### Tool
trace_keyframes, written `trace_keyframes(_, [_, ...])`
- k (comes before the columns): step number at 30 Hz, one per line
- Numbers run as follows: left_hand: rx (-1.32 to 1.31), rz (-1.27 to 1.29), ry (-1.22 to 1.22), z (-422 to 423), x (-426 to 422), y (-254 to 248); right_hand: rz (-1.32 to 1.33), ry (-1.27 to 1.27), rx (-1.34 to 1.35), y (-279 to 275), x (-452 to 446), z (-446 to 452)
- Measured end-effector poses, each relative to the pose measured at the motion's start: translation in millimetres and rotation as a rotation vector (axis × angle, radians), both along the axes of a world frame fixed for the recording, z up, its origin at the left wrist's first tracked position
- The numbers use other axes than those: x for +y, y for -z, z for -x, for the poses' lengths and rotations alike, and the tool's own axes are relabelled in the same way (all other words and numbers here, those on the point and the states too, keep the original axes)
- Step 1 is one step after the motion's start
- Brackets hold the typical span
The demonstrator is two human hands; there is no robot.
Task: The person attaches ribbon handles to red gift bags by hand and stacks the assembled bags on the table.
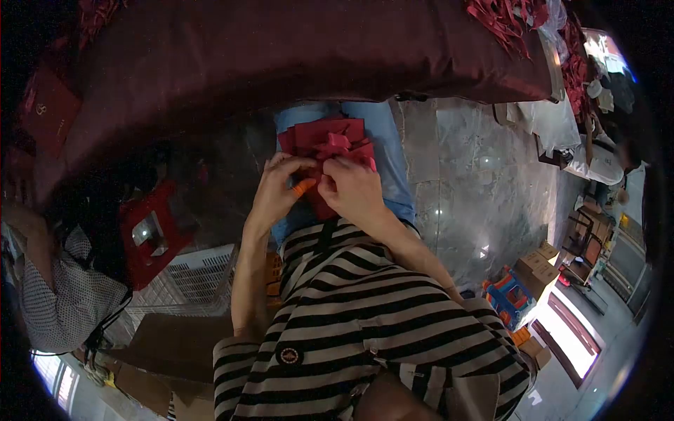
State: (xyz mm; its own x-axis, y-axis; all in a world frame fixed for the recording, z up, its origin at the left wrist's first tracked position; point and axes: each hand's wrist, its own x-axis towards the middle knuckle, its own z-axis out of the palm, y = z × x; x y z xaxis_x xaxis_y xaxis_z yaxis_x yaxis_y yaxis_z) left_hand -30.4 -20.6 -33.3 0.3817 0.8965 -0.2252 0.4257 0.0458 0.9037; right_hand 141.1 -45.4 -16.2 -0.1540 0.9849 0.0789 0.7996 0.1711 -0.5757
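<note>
Red flat pieces (351, 128) lie stacked on my lap, over light blue jeans (395, 168), with a red ribbon bow (338, 140) on top. My left hand (277, 186) is at the near left side of the stack, fingers bent inward, an orange band (304, 186) round one finger. Close beside it, my right hand (352, 186) has its fingers curled down onto the red material just below the bow. Both hands pinch at the red material, and their fingertips are partly hidden.
A table under dark red cloth (302, 56) spans the front, with red ribbons (502, 24) at its right end. A red stool (151, 235) and white crate (200, 277) stand left. Another person's arm (31, 231) shows far left. Boxes (537, 270) stand right.
</note>
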Motion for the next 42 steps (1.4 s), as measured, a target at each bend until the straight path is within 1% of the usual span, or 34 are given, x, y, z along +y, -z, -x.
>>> trace_keyframes(2, [0.009, 0.019, 0.004, -2, -3, 0, 0.048, 0.003, -0.014, 0, -1, -3])
trace_keyframes(4, [0.012, 0.033, 0.013, -7, -2, -4, 0.002, 0.021, -0.023, 1, -1, 1])
trace_keyframes(6, [0.078, -0.047, 0.017, -9, -3, -11, -0.039, 0.032, -0.034, 3, -2, 2])
trace_keyframes(8, [0.064, -0.013, 0.007, -5, -4, -14, 0.068, 0.092, 0.111, 6, -3, -3])
trace_keyframes(9, [0.049, 0.022, -0.002, -4, -4, -14, 0.068, 0.092, 0.109, 6, -2, -7])
trace_keyframes(11, [0.047, -0.002, 0.015, -2, -6, -11, 0.125, -0.037, 0.193, 6, -2, -15])
trace_keyframes(12, [0.048, -0.028, 0.03, -1, -6, -12, 0.121, -0.037, 0.193, 2, -1, -14])
trace_keyframes(14, [0.066, -0.056, 0.043, -2, -8, -16, 0.085, -0.044, 0.063, -11, 1, -13])
trace_keyframes(16, [0.087, -0.082, 0.052, -3, -10, -18, 0.102, -0.089, 0.075, -16, 5, -18])
trace_keyframes(18, [0.013, -0.053, 0.033, -3, -8, -19, 0.116, -0.131, 0.093, -21, 12, -26])
trace_keyframes(20, [0.038, -0.086, 0.032, -5, -8, -25, 0.332, -0.174, 0.358, -27, 20, -38])
trace_keyframes(21, [0.058, -0.115, 0.036, -7, -9, -28, 0.248, -0.141, 0.312, -31, 30, -42])
trace_keyframes(22, [0.056, -0.116, 0.039, -10, -11, -28, 0.246, -0.137, 0.31, -32, 39, -43])
trace_keyframes(24, [0.159, -0.237, 0.039, -18, -12, -29, 0.277, -0.142, 0.206, -32, 55, -43])
trace_keyframes(25, [0.158, -0.243, 0.043, -22, -14, -28, 0.185, -0.201, 0.127, -30, 60, -38])
trace_keyframes(26, [0.187, -0.309, 0.01, -27, -17, -27, 0.181, -0.198, 0.128, -23, 64, -37])
trace_keyframes(27, [0.216, -0.375, -0.025, -29, -19, -25, 0.154, -0.285, 0.046, -16, 67, -34])
trace_keyframes(28, [0.218, -0.38, -0.022, -30, -21, -24, 0.128, -0.372, -0.038, -12, 68, -34])
trace_keyframes(29, [0.229, -0.344, -0.048, -30, -22, -23, 0.125, -0.371, -0.037, -10, 69, -36])
trace_keyframes(31, [0.241, -0.305, -0.076, -31, -24, -21, 0.289, -0.3, 0.142, -21, 73, -38])
trace_keyframes(32, [0.241, -0.329, -0.082, -31, -24, -21, 0.288, -0.299, 0.144, -27, 74, -40])
trace_keyframes(34, [0.242, -0.355, -0.075, -31, -24, -20, 0.445, -0.299, 0.394, -38, 73, -49])
trace_keyframes(35, [0.238, -0.442, -0.039, -33, -25, -20, 0.443, -0.287, 0.398, -34, 71, -55])
trace_keyframes(36, [0.231, -0.531, -0.002, -34, -26, -19, 0.506, -0.464, 0.243, -31, 72, -60])
trace_keyframes(37, [0.226, -0.533, 0.013, -37, -28, -18, 0.566, -0.638, 0.085, -29, 71, -64])
trace_keyframes(39, [0.196, -0.682, 0.041, -41, -31, -18, 0.575, -0.658, 0.082, -29, 70, -71])
trace_keyframes(40, [0.179, -0.741, 0.032, -44, -30, -20, 0.581, -0.686, 0.167, -27, 70, -75])
trace_keyframes(41, [0.175, -0.743, 0.04, -45, -32, -20, 0.587, -0.716, 0.254, -27, 70, -77])
trace_keyframes(42, [0.134, -0.749, 0.03, -46, -34, -18, 0.585, -0.709, 0.256, -28, 68, -79])
